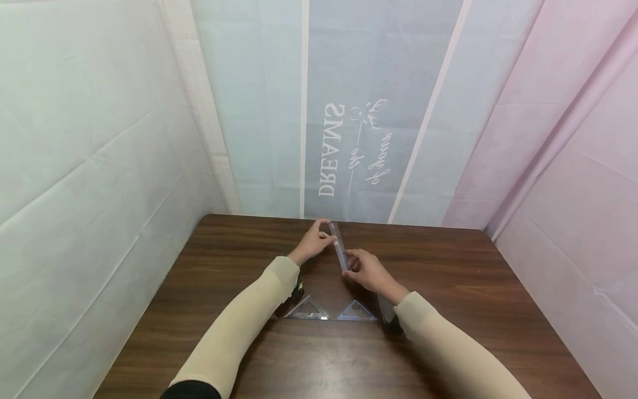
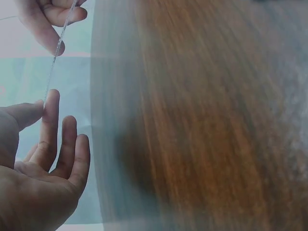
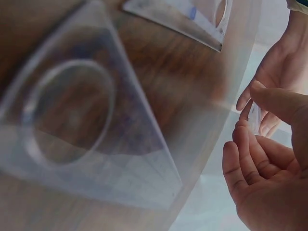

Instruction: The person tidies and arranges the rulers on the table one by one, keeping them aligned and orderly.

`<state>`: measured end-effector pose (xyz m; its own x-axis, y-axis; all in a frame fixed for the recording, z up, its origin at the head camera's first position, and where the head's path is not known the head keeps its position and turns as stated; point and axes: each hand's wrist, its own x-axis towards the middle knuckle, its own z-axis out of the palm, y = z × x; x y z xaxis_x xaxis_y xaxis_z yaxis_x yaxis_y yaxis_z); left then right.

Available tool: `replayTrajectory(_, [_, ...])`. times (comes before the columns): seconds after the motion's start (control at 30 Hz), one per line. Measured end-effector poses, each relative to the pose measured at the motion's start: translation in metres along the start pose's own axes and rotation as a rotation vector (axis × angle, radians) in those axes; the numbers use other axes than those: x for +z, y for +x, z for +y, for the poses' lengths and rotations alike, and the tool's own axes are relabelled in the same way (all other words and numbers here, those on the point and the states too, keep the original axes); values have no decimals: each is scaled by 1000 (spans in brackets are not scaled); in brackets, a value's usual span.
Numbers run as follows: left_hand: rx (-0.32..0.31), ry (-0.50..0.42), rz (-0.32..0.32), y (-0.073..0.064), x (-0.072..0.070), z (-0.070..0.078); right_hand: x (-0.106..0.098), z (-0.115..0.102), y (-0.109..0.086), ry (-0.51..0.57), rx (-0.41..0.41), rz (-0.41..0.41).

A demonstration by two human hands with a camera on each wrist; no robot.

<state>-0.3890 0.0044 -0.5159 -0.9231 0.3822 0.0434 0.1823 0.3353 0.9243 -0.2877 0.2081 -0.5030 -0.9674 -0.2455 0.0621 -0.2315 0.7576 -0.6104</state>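
Observation:
A clear plastic ruler [image 1: 339, 246] is held up between both hands over the far half of the table. My left hand [image 1: 314, 243] pinches its far end between thumb and forefinger; the other fingers are spread in the left wrist view. The near end is gripped by the thumb and fingers of my right hand [image 1: 368, 270]. Seen edge-on in the left wrist view, the ruler [image 2: 55, 57] looks like a thin line. Two clear set squares lie nearer me, a left one [image 1: 297, 312] and a right one [image 1: 356, 317]. The right set square [image 3: 144, 168] looms large in the right wrist view.
A dark flat object [image 1: 387, 310] lies partly hidden under my right forearm. Beside my left forearm sits a small black and yellow object [image 1: 297, 290], mostly covered by the sleeve. The brown wooden table [image 1: 448, 288] meets cloth curtains [image 1: 269, 111] at its back and sides.

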Motion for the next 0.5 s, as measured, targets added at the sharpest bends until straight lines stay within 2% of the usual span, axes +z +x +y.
replayTrajectory(0.17, [37,3,-38,-6,-1,6,-6,0,-11,18,-34,14])
replayTrajectory(0.5, [156,44,-189,-17,-1,21,-20,4,-37,-2,-95,76])
